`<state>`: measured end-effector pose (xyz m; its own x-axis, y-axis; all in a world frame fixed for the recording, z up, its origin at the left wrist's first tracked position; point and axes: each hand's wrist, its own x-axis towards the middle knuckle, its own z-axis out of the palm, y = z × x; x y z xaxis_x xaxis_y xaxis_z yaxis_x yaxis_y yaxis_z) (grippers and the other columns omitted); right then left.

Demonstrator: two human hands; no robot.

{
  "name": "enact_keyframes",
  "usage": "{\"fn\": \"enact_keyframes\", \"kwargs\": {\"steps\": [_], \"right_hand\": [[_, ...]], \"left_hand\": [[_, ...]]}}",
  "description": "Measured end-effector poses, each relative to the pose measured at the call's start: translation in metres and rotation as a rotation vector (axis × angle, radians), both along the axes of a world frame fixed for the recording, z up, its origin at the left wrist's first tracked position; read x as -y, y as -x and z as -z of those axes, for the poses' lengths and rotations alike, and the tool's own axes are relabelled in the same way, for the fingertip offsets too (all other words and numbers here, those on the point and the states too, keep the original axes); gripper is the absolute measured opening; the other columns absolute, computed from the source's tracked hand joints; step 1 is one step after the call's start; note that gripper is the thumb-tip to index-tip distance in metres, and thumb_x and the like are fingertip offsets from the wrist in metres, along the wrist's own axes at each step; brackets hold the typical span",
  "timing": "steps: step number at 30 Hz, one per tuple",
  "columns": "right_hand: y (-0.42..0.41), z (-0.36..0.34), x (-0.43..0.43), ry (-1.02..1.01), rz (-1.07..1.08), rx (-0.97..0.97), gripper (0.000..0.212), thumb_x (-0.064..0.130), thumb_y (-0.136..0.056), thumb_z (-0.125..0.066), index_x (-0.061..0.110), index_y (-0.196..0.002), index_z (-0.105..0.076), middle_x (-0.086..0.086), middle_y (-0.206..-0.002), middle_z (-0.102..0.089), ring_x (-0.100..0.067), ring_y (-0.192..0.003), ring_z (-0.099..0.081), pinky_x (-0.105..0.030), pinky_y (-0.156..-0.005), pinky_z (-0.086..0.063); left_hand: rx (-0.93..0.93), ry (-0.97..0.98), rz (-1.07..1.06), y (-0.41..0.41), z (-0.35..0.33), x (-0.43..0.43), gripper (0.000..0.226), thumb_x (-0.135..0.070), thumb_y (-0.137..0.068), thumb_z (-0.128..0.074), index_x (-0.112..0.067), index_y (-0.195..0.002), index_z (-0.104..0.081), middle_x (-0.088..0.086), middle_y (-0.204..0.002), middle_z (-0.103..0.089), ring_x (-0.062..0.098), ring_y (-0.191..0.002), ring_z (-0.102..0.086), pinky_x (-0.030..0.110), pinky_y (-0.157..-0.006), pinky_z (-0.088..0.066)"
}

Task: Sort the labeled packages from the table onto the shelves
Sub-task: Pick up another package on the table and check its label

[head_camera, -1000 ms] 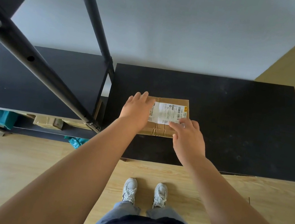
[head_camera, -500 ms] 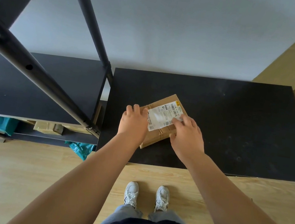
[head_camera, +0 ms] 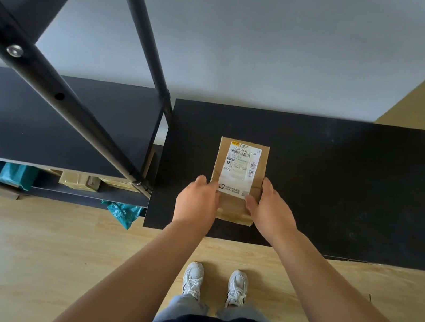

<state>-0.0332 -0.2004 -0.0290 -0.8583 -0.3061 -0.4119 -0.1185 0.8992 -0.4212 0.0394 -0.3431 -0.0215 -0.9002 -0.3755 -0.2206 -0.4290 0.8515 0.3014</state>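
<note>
A small brown cardboard package (head_camera: pixel 242 163) with a white shipping label lies lengthwise on the black table (head_camera: pixel 342 182), label up and readable from my side. My left hand (head_camera: pixel 197 203) grips its near left edge. My right hand (head_camera: pixel 270 212) grips its near right edge, thumb against the side. The black shelf unit (head_camera: pixel 58 118) stands directly left of the table, its middle shelf board bare.
A diagonal black brace (head_camera: pixel 56 95) of the shelf frame crosses the upper left. Brown boxes (head_camera: pixel 78 180) and teal bags (head_camera: pixel 121 211) lie on the lower shelf. Wooden floor and my shoes are below; a grey wall is behind.
The package has been turned from lying crosswise to lengthwise with its label facing me. Both hands shifted from its top to its near side edges.
</note>
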Motion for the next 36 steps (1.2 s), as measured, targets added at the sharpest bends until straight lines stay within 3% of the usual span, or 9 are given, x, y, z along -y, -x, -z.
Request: {"fn": "enact_keyframes", "kwargs": {"steps": [3, 6, 12, 16, 19, 25, 29, 32, 36], "right_hand": [[0.006, 0.001, -0.003, 0.008, 0.01, 0.022, 0.054, 0.037, -0.098, -0.052, 0.015, -0.145, -0.036, -0.006, -0.126, -0.061, -0.022, -0.102, -0.065, -0.035, -0.074, -0.054], [0.011, -0.001, -0.003, 0.055, 0.054, 0.075, 0.055, 0.035, -0.098, -0.053, 0.017, -0.147, -0.036, -0.006, -0.131, -0.059, -0.024, -0.11, -0.063, -0.032, -0.077, -0.051], [0.017, 0.002, 0.001, 0.125, 0.212, 0.287, 0.059, 0.045, -0.1, -0.046, 0.015, -0.149, -0.035, -0.006, -0.138, -0.057, -0.025, -0.118, -0.06, -0.03, -0.076, -0.047], [0.019, 0.006, 0.001, 0.173, 0.241, 0.354, 0.052, 0.044, -0.1, -0.046, 0.015, -0.143, -0.044, -0.005, -0.134, -0.06, -0.023, -0.114, -0.061, -0.032, -0.08, -0.049], [0.02, 0.004, -0.003, 0.184, 0.255, 0.361, 0.048, 0.041, -0.1, -0.047, 0.014, -0.14, -0.047, -0.005, -0.131, -0.062, -0.021, -0.108, -0.061, -0.033, -0.081, -0.051], [0.014, -0.008, -0.014, 0.227, 0.288, 0.302, 0.047, 0.045, -0.101, -0.043, 0.012, -0.134, -0.046, 0.002, -0.108, -0.057, -0.007, -0.074, -0.052, -0.021, -0.057, -0.045], [0.013, -0.032, -0.022, 0.309, 0.301, 0.272, 0.048, 0.052, -0.097, -0.047, 0.013, -0.124, -0.046, -0.002, -0.108, -0.06, -0.009, -0.08, -0.057, -0.025, -0.057, -0.044], [0.012, -0.054, -0.025, 0.401, 0.314, 0.257, 0.048, 0.055, -0.093, -0.052, 0.016, -0.12, -0.047, -0.001, -0.11, -0.06, -0.015, -0.095, -0.059, -0.026, -0.063, -0.046], [0.008, -0.087, -0.027, 0.568, 0.302, 0.184, 0.041, 0.053, -0.092, -0.056, 0.025, -0.121, -0.048, 0.012, -0.107, -0.059, -0.003, -0.094, -0.057, -0.024, -0.068, -0.048]], "left_hand": [[-0.039, -0.092, -0.073, -0.003, 0.002, -0.003, 0.024, -0.029, -0.101, -0.049, -0.017, -0.117, -0.062, 0.002, -0.105, -0.063, 0.016, -0.082, -0.063, 0.03, -0.07, -0.058], [-0.068, -0.268, -0.234, -0.002, 0.0, -0.002, 0.035, -0.033, -0.099, -0.054, -0.018, -0.13, -0.051, 0.002, -0.116, -0.063, 0.013, -0.088, -0.061, 0.021, -0.066, -0.053], [0.123, -0.559, -0.423, 0.021, 0.007, 0.007, 0.065, -0.041, -0.099, -0.052, -0.018, -0.155, -0.029, 0.006, -0.152, -0.045, 0.027, -0.132, -0.052, 0.041, -0.1, -0.051], [0.168, -0.858, -0.536, 0.027, 0.004, 0.006, 0.046, -0.035, -0.101, -0.05, -0.014, -0.141, -0.052, 0.004, -0.131, -0.063, 0.021, -0.112, -0.06, 0.033, -0.089, -0.051], [0.149, -0.901, -0.549, 0.022, 0.004, 0.001, 0.039, -0.032, -0.1, -0.053, -0.014, -0.134, -0.058, 0.004, -0.125, -0.066, 0.019, -0.105, -0.062, 0.03, -0.082, -0.05], [0.082, -0.975, -0.594, 0.003, -0.009, -0.011, 0.034, -0.029, -0.098, -0.058, -0.014, -0.128, -0.063, -0.001, -0.114, -0.069, 0.012, -0.096, -0.063, 0.023, -0.076, -0.052], [-0.001, -1.043, -0.637, -0.005, -0.028, -0.013, 0.031, -0.025, -0.093, -0.066, -0.017, -0.123, -0.064, -0.004, -0.107, -0.071, 0.007, -0.09, -0.065, 0.019, -0.07, -0.054], [-0.07, -1.054, -0.646, -0.005, -0.047, -0.009, 0.046, -0.023, -0.088, -0.072, -0.018, -0.132, -0.059, -0.003, -0.109, -0.07, 0.012, -0.099, -0.067, 0.029, -0.082, -0.058], [-0.147, -1.073, -0.582, -0.004, -0.081, -0.003, 0.058, -0.026, -0.087, -0.073, -0.022, -0.141, -0.052, -0.001, -0.117, -0.07, 0.015, -0.108, -0.066, 0.038, -0.093, -0.057]]}}
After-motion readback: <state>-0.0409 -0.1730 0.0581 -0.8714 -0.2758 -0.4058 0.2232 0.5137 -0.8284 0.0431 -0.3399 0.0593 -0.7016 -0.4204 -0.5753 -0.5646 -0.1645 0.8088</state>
